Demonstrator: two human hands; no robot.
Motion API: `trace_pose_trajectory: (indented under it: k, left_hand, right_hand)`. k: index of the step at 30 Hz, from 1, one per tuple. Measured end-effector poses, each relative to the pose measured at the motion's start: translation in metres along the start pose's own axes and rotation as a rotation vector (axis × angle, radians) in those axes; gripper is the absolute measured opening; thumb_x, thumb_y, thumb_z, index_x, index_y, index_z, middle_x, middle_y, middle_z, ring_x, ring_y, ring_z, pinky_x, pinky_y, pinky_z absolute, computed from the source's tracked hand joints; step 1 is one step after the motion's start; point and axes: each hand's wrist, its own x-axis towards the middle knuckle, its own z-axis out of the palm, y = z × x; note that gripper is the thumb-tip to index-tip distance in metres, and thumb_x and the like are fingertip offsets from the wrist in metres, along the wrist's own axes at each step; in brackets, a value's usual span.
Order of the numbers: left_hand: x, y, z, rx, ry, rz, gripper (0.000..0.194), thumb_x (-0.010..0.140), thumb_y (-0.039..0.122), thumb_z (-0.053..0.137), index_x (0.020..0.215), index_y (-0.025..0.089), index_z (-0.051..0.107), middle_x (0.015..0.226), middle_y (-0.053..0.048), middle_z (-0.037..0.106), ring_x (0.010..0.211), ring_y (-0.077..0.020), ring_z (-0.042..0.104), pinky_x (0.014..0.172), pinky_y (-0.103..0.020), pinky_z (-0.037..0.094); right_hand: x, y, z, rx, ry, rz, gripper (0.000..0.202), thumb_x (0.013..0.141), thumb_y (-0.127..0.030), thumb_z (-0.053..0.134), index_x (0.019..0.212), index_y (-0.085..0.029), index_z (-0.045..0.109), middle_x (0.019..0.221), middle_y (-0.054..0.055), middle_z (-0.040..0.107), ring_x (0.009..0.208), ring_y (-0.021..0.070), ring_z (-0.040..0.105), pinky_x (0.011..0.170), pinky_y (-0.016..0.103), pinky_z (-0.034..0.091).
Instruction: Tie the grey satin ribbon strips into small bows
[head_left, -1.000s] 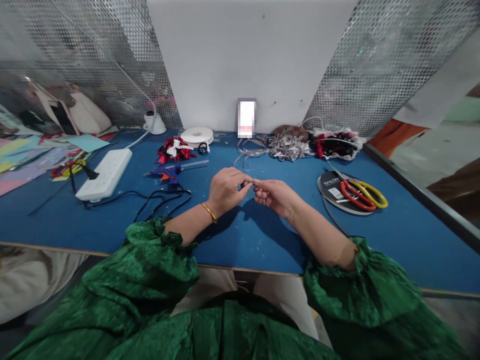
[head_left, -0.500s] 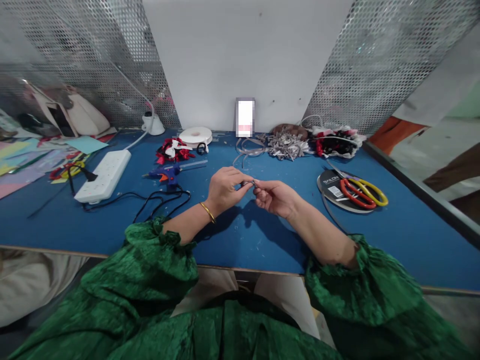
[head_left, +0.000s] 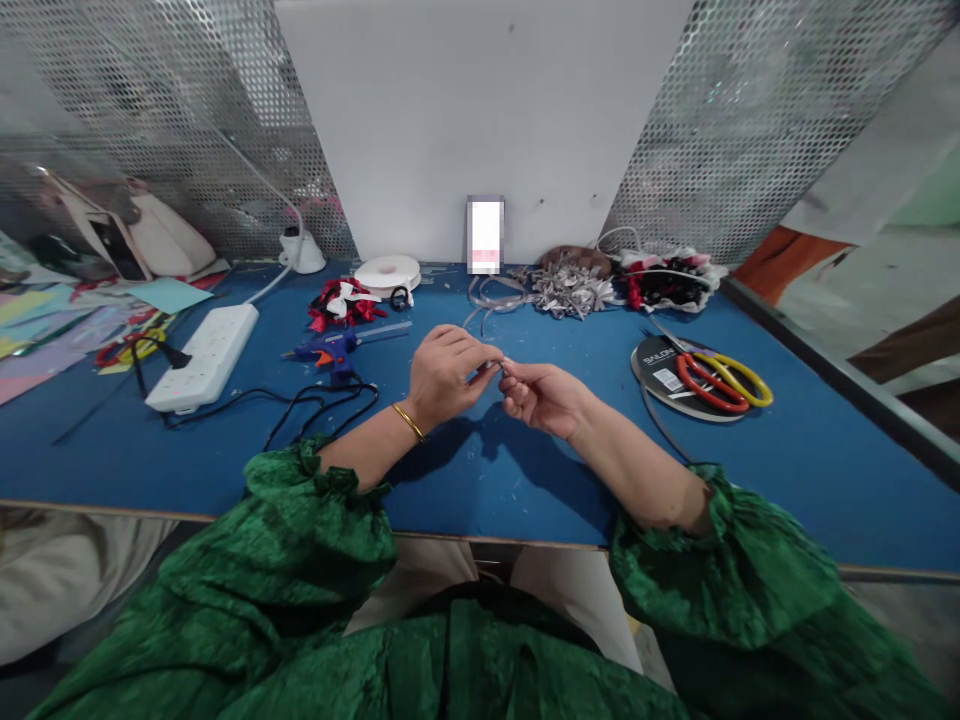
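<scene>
My left hand (head_left: 450,372) and my right hand (head_left: 546,398) meet over the middle of the blue table. Their thumbs and fingertips pinch a small grey piece (head_left: 502,367) that looks like a bit of ribbon. Most of it is hidden by the fingers. The right hand's other fingers curl into the palm. Beyond the hands lie loops of grey ribbon (head_left: 496,298) and a pile of cut grey ribbon pieces (head_left: 571,288). A blue glue gun (head_left: 330,350) rests on the table left of my left hand.
Right of my hands, scissors (head_left: 720,380) with red and yellow handles lie on a black ribbon spool (head_left: 664,385). To the left are a white power strip (head_left: 206,355), a black cord (head_left: 319,405), red bows (head_left: 341,305) and a white roll (head_left: 387,274). A phone (head_left: 486,235) leans against the back board.
Both hands stay pinched together on the small grey piece, and the fingertips have shifted slightly. The whole view has moved a little, so the table things sit slightly further left.
</scene>
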Motion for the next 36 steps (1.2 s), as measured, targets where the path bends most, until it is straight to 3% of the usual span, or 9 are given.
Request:
trace_pose_trajectory:
  k: [8, 13, 18, 21, 25, 27, 31, 36]
  left_hand:
    - [0.000, -0.003, -0.001, -0.043, 0.008, 0.026, 0.013, 0.086, 0.029, 0.057, 0.088, 0.025, 0.069, 0.076, -0.001, 0.071, 0.079, -0.0158, 0.061, 0.094, -0.036, 0.040]
    - [0.003, -0.003, -0.006, -0.004, -0.048, 0.059, 0.015, 0.086, 0.029, 0.055, 0.088, 0.026, 0.070, 0.079, -0.001, 0.072, 0.079, -0.0155, 0.061, 0.098, -0.038, 0.038]
    - [0.007, 0.000, -0.008, -0.039, -0.070, 0.023, 0.012, 0.084, 0.027, 0.056, 0.083, 0.022, 0.067, 0.075, -0.001, 0.069, 0.076, -0.0159, 0.060, 0.097, -0.038, 0.038]
    - [0.006, 0.003, -0.005, -0.155, -0.063, -0.107, 0.008, 0.080, 0.024, 0.059, 0.078, 0.020, 0.065, 0.072, -0.001, 0.067, 0.074, -0.0150, 0.059, 0.092, -0.036, 0.041]
    - [0.006, 0.008, 0.000, -0.458, -0.144, -0.425, 0.007, 0.076, 0.022, 0.059, 0.074, 0.017, 0.063, 0.073, -0.001, 0.065, 0.070, -0.0124, 0.057, 0.075, -0.028, 0.045]
    - [0.006, 0.010, 0.002, -0.640, -0.185, -0.586, 0.009, 0.075, 0.024, 0.059, 0.074, 0.016, 0.063, 0.070, -0.001, 0.064, 0.065, -0.0110, 0.055, 0.067, -0.025, 0.044]
    - [0.007, 0.011, 0.006, -0.908, -0.121, -0.784, 0.011, 0.070, 0.025, 0.065, 0.073, 0.014, 0.063, 0.063, 0.001, 0.058, 0.058, -0.0085, 0.051, 0.059, -0.023, 0.042]
    - [0.009, 0.012, 0.007, -1.026, -0.072, -0.849, 0.012, 0.067, 0.024, 0.069, 0.070, 0.013, 0.064, 0.061, 0.002, 0.057, 0.058, -0.0078, 0.049, 0.058, -0.024, 0.040]
  right_hand:
    - [-0.003, 0.000, 0.001, 0.052, -0.026, 0.035, 0.020, 0.095, -0.016, 0.047, 0.077, -0.014, 0.055, 0.052, -0.006, 0.050, 0.035, 0.0018, 0.041, 0.050, 0.015, 0.050]
    - [-0.004, 0.000, 0.001, 0.054, -0.043, 0.040, 0.018, 0.094, -0.017, 0.049, 0.078, -0.015, 0.055, 0.052, -0.006, 0.051, 0.035, 0.0028, 0.042, 0.050, 0.016, 0.049]
    - [-0.003, 0.002, 0.001, -0.010, -0.039, -0.018, 0.020, 0.094, -0.019, 0.050, 0.076, -0.014, 0.057, 0.053, -0.006, 0.052, 0.037, 0.0025, 0.041, 0.052, 0.017, 0.050]
    - [0.001, 0.005, -0.001, -0.141, 0.006, -0.233, 0.019, 0.087, -0.022, 0.061, 0.071, -0.013, 0.059, 0.055, -0.005, 0.054, 0.040, 0.0032, 0.044, 0.055, 0.020, 0.050]
    - [0.007, 0.007, -0.004, -0.459, 0.108, -0.662, 0.025, 0.074, -0.030, 0.074, 0.062, -0.015, 0.058, 0.053, -0.004, 0.055, 0.044, 0.0062, 0.050, 0.052, 0.022, 0.044]
    - [0.007, 0.007, -0.005, -0.613, 0.142, -0.796, 0.024, 0.073, -0.032, 0.073, 0.063, -0.015, 0.060, 0.053, -0.003, 0.056, 0.047, 0.0082, 0.053, 0.053, 0.023, 0.043]
    - [0.003, 0.005, -0.005, -0.823, 0.138, -0.886, 0.018, 0.077, -0.032, 0.068, 0.071, -0.016, 0.063, 0.057, -0.001, 0.061, 0.054, 0.0115, 0.058, 0.056, 0.025, 0.041]
    - [-0.003, 0.000, -0.005, -0.995, 0.196, -0.958, 0.014, 0.080, -0.028, 0.064, 0.076, -0.015, 0.067, 0.058, 0.000, 0.064, 0.052, 0.0104, 0.052, 0.053, 0.025, 0.035]
